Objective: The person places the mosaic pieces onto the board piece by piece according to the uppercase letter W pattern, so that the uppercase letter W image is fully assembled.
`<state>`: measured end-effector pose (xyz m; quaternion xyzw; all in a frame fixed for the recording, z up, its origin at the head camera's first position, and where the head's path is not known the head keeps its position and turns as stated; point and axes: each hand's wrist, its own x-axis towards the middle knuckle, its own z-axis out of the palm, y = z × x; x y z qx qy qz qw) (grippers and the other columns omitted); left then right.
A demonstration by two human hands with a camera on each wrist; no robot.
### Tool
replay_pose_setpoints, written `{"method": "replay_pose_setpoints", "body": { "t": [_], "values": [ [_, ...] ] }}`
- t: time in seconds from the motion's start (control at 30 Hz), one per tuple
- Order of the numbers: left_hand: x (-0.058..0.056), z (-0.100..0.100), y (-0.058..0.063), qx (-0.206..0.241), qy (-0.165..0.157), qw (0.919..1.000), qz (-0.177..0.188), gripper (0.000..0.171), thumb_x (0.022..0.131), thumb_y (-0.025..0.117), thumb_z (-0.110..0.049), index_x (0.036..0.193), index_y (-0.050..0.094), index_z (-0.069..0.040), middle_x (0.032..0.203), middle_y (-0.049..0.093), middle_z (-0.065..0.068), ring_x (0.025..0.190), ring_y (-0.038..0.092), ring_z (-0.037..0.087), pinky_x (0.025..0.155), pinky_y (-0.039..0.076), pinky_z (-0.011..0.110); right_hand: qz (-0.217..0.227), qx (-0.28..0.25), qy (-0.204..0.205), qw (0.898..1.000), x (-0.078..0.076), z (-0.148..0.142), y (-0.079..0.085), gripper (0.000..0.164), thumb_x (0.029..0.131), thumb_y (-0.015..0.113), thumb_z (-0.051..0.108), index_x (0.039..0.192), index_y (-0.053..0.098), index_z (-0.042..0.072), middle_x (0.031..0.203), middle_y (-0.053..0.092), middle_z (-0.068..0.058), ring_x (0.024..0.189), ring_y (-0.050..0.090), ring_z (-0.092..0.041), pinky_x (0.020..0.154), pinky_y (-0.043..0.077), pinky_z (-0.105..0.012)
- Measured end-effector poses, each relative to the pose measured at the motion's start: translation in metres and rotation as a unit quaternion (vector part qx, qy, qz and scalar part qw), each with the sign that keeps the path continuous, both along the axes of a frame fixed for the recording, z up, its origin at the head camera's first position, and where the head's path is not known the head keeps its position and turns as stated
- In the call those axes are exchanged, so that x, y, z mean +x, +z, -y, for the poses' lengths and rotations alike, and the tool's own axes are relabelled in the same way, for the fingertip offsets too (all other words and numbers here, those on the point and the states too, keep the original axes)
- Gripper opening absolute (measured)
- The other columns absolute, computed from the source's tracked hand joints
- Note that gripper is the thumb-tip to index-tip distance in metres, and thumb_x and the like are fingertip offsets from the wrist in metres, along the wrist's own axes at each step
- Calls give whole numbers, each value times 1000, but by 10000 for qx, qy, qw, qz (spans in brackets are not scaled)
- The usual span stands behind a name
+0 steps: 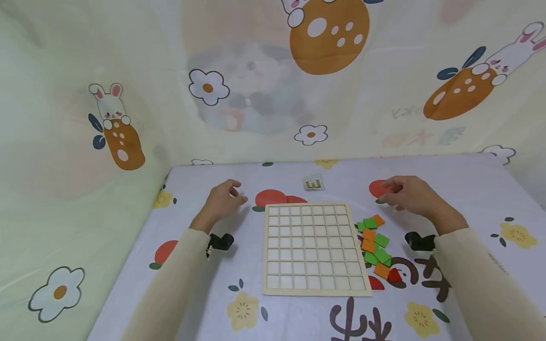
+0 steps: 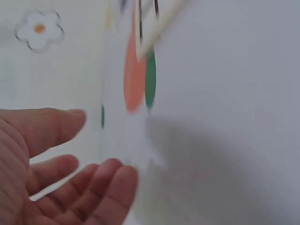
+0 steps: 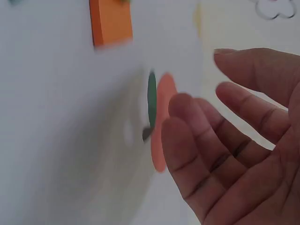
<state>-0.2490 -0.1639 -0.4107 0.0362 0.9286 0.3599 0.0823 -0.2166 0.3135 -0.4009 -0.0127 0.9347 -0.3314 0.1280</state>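
A square wooden grid board (image 1: 317, 292) with rows of pale square cells lies flat on the tablecloth. Along its right edge is a loose pile of green tiles (image 1: 381, 240) and orange tiles (image 1: 382, 270). My left hand (image 1: 222, 201) hovers left of the board's far corner, fingers loosely bent and thumb apart, holding nothing. Over the far right of the cloth my right hand (image 1: 410, 193) is raised beyond the tiles, its fingers relaxed and the palm bare in the right wrist view. One orange tile (image 3: 112, 22) shows at the top of that view.
Behind the board lies a small clear packet or card (image 1: 313, 183) with a grid pattern. The tablecloth (image 1: 239, 265) carries printed fruit, flowers and dark lettering. A patterned cloth wall (image 1: 256, 142) rises at the table's back edge, and another stands on the left.
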Motion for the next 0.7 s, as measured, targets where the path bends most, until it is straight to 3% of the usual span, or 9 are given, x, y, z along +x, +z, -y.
{"method": "replay_pose_setpoints", "body": {
  "t": [0.17, 0.3, 0.47, 0.7],
  "values": [
    [23, -11, -6, 721, -56, 9967, 380, 54, 94, 77, -18, 142, 56, -2, 107, 64, 11, 81, 65, 19, 71, 53, 29, 240, -583, 228, 9977, 16, 9, -5, 39, 98, 69, 16, 129, 62, -6, 95, 67, -9, 87, 63, -25, 71, 61, -31],
    [38, -20, -11, 974, -44, 9936, 562, 53, 92, 79, -16, 139, 59, -2, 102, 65, 10, 77, 64, 18, 68, 52, 26, 348, -812, 425, 9952, 24, 16, -10, 37, 96, 72, 13, 127, 65, -7, 89, 70, -6, 84, 64, -23, 68, 59, -31],
    [50, -29, -18, 1100, -2, 9914, 702, 51, 90, 80, -12, 136, 62, -2, 97, 65, 9, 73, 66, 18, 65, 54, 26, 297, -811, 547, 9948, 29, 22, -16, 38, 92, 76, 11, 125, 67, -6, 81, 66, -4, 77, 60, -22, 65, 56, -29],
    [59, -40, -24, 1042, -26, 9923, 662, 53, 89, 81, -12, 137, 60, 1, 92, 65, 8, 68, 66, 16, 61, 52, 25, 378, -702, 486, 9956, 32, 24, -23, 39, 88, 78, 8, 122, 67, -6, 71, 55, -2, 70, 56, -21, 62, 50, -30]
  ]
}}
